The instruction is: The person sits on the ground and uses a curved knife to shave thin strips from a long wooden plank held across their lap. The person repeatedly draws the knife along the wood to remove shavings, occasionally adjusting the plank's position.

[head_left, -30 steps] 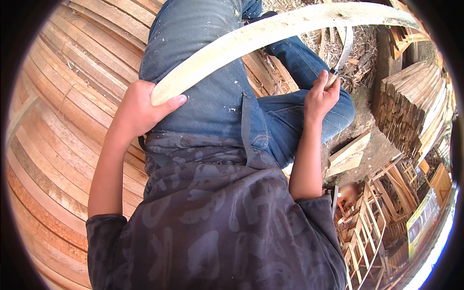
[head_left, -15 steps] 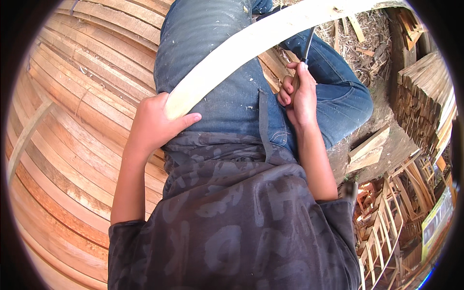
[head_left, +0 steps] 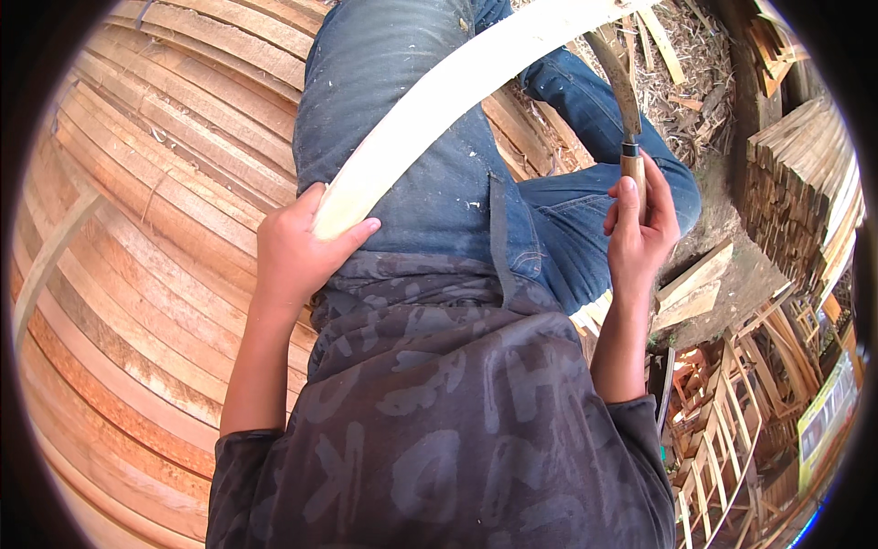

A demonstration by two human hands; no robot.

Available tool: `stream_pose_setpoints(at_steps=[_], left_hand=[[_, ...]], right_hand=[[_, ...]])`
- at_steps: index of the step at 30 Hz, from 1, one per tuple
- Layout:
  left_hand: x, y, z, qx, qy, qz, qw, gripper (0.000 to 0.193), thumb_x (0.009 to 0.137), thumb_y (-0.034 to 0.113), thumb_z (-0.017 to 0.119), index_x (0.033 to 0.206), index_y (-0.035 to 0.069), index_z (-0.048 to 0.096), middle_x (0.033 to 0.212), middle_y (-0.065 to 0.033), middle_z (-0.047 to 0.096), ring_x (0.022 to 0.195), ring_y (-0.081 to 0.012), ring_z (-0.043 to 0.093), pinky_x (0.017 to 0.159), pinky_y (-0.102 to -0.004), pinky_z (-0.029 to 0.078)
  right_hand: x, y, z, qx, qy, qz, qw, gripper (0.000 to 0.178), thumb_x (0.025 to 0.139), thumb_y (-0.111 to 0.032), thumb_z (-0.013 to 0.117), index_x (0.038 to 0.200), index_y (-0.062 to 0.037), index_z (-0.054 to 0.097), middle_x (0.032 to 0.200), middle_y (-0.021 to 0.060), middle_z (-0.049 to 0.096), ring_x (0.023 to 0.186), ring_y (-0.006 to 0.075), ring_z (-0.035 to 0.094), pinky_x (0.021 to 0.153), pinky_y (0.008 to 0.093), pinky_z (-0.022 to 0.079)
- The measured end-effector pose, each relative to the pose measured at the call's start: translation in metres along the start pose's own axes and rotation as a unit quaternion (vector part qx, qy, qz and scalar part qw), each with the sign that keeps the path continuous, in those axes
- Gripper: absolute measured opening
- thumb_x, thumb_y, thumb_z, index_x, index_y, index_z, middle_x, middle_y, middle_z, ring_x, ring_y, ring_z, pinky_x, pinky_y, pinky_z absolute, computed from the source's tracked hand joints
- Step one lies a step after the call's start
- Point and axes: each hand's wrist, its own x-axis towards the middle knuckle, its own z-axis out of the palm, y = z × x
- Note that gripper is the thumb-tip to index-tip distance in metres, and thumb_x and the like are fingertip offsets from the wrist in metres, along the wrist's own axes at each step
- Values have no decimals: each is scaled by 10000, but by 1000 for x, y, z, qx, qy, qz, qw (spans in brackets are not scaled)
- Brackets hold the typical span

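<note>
My left hand (head_left: pixel 306 245) grips the near end of a long pale wooden strip (head_left: pixel 439 101), thumb on top, the fingers hidden beneath. Across my thigh the strip runs up and to the right, leaving the picture at the top edge. To the right, my right hand (head_left: pixel 643 212) is closed around the wooden handle of a machete-like knife (head_left: pixel 615 78). Its dark, curved blade points away from me, with the tip close to the strip's right edge; whether they touch I cannot tell.
Long sawn boards (head_left: pixel 137 265) lie side by side on the left. A stack of short slats (head_left: pixel 800 188) stands at the far right, above a jumble of thin wooden frames (head_left: pixel 732 430). Wood shavings (head_left: pixel 695 91) cover the ground beyond my right knee. An offcut block (head_left: pixel 695 288) lies beside my right forearm.
My right hand has swung outward to the right with the knife, turning the blade's broad side into view. The strip's far end has shifted slightly, while my left hand keeps its hold.
</note>
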Motion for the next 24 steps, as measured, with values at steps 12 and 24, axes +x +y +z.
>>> stream_pose_setpoints(at_steps=[12, 24], left_hand=[[2, -6, 4, 4, 18, 39, 999, 329, 716, 230, 790, 869, -12, 627, 725, -121, 655, 631, -161, 612, 583, -296, 460], [2, -6, 5, 11, 17, 32, 999, 332, 708, 225, 792, 871, -13, 629, 705, -115, 643, 617, -171, 602, 574, -300, 458]], right_hand=[[-20, -43, -12, -212, -18, -189, 959, 335, 896, -78, 613, 1201, 36, 532, 953, 189, 677, 803, 178, 669, 659, 274, 523], [-11, -38, -11, -16, -130, 63, 989, 305, 924, -131, 579, 1211, -30, 552, 762, 76, 627, 585, 78, 564, 485, 196, 420]])
